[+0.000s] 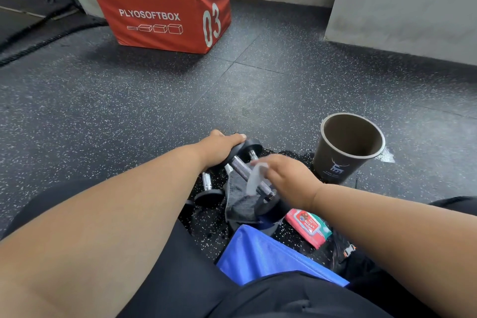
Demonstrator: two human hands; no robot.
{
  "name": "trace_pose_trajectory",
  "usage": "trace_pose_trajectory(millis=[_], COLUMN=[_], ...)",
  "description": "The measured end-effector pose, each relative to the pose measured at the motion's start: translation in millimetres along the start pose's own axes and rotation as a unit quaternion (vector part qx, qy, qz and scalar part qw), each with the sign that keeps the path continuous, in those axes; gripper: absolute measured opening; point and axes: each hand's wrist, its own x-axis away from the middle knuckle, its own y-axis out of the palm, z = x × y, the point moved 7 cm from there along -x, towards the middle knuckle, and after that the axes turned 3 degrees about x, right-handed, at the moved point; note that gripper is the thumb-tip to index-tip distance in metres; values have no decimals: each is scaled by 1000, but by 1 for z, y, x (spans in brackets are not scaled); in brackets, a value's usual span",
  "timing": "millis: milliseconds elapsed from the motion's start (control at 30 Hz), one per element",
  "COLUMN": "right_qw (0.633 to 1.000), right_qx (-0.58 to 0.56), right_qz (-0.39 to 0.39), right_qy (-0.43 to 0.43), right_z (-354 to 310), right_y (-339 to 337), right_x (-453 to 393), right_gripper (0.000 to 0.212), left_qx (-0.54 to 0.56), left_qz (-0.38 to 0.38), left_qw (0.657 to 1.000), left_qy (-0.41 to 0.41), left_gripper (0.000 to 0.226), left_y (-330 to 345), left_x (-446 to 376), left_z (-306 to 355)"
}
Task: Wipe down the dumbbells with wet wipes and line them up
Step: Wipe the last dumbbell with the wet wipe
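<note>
Two grips share one black-ended dumbbell with a knurled steel handle point(245, 170), which lies on the speckled rubber floor point(129, 100) just ahead of the person's knees. The right hand point(286, 178) pinches a white wet wipe point(254, 179) and lays it against the middle of the handle, seemingly to rub the steel. The left hand point(219, 143) curls over the far black end plate, away from the wipe; I judge it is there to stop the bar rolling under the rubbing.

Just left of the wiping grip, a second dumbbell with a short steel handle point(207, 187) rests on the floor, not yet lined up with anything. Directly under the wiped handle lies a crumpled grey cloth point(238, 204), perhaps to catch drips. Nearer the body than the right hand lies a red pack of wipes point(308, 226), within easy reach for a fresh sheet, beside a blue fabric bag point(258, 253). Beyond the right hand stands an open brown paper bin with a deer print point(346, 152), likely for spent wipes. Well apart, far ahead, sits an orange padded plyo box point(165, 5).
</note>
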Motion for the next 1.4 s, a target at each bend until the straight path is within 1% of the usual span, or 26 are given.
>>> trace_pose_trajectory(millis=[33, 67, 100, 167, 200, 233, 267, 333, 367, 433, 467, 533, 600, 767, 867, 900, 1000, 1100, 1167, 1233, 1300, 1367, 1400], right_qw=[988, 967, 946, 921, 918, 920, 931, 964, 976, 988, 993, 998, 998, 999, 998, 998, 999, 999, 999, 991, 986, 992, 996], right_qx=[-115, -194, -248, -296, -298, -291, -265, -161, -102, -32, -17, 19, 54, 45, 62, 65, 50, 32, -23, -86, -96, -57, -26], right_qz=[24, 43, 61, 95, 107, 113, 112, 109, 107, 87, 68, 25, -6, -10, -19, -15, -3, -18, 16, 70, 95, 67, 30], right_qy=[96, 160, 200, 237, 239, 235, 224, 182, 162, 123, 100, 49, 44, 29, 17, 13, 20, 31, 42, 73, 101, 95, 83], right_z=[7, 13, 18, 26, 27, 27, 24, 15, 10, 1, -3, -7, -7, -9, -10, -9, -3, 2, 2, 4, 8, 13, 14], right_y=[-2, -2, -2, -3, -4, -4, -4, -3, -1, 10, 17, 31, 38, 35, 33, 32, 26, 25, 22, 14, 7, 7, 11], right_x=[-5, -9, -14, -18, -19, -20, -20, -21, -23, -25, -27, -32, -34, -42, -43, -43, -37, -28, -25, -23, -22, -23, -23], right_gripper=[36, 32, 30, 29, 28, 26, 21, 5, 6, 20, 20, 12, 10, 12, 5, 7, 6, 4, 1, 6, 10, 13, 13], left_qx=[2, 3, 6, 6, 4, 5, 8, 11, 9, 7, 7, 4, -2, -11, -8, -7, -8, -8, -16, -20, -21, -21, -22], left_qz=[-1, -1, 0, 4, 4, 5, 5, 6, 5, 10, 12, 13, 15, 14, 9, 9, 9, 7, 7, 11, 12, 10, 10], left_qw=[1000, 1000, 1000, 1000, 1000, 1000, 1000, 1000, 1000, 1000, 1000, 1000, 1000, 999, 1000, 1000, 1000, 1000, 1000, 1000, 1000, 1000, 1000], left_qy=[0, 0, 1, 0, 0, 0, 1, 4, 5, 11, 15, 20, 23, 27, 21, 20, 13, 9, 9, 10, 9, 7, 5], left_gripper=[70, 70, 70, 71, 72, 73, 73, 72, 69, 67, 67, 67, 68, 64, 64, 64, 68, 74, 73, 73, 80, 87, 87], left_y=[0, 1, 1, 1, 1, 2, 2, 2, 2, 2, 2, 2, 2, 4, 3, 3, 1, 1, 1, 1, 1, 1, 1], left_x=[0, 0, 0, -3, -3, -4, -4, -4, -3, -3, -3, -3, -3, -1, -1, -2, -4, -2, -2, -2, -2, -1, 0], left_z=[1, 1, 2, 1, 2, 1, 1, 1, 1, 2, 2, 3, 3, 7, 5, 4, 1, 1, 2, 3, 4, 4, 5])
